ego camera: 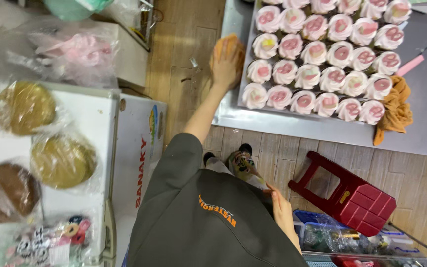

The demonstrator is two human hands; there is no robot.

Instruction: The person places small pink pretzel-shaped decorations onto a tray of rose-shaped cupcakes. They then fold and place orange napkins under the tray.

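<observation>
My left hand [226, 62] reaches forward and presses flat on an orange cloth [229, 47] at the left edge of a steel table [282, 126]. Just right of it stands a tray [249, 59] filled with several cupcakes [315, 53] topped with white and pink cream. My right hand [281, 210] hangs low beside my dark grey shirt [198, 217], holding nothing, fingers loosely extended. My feet [243, 160] stand on the wooden floor below the table edge.
A second orange cloth [395, 106] and a pink-handled knife [418, 59] lie on the table's right side. A red plastic stool [349, 195] lies tipped on the floor. A white chest freezer [95, 118] on the left carries several plastic-wrapped round cakes [63, 160]. A blue crate [332, 237] sits at the bottom right.
</observation>
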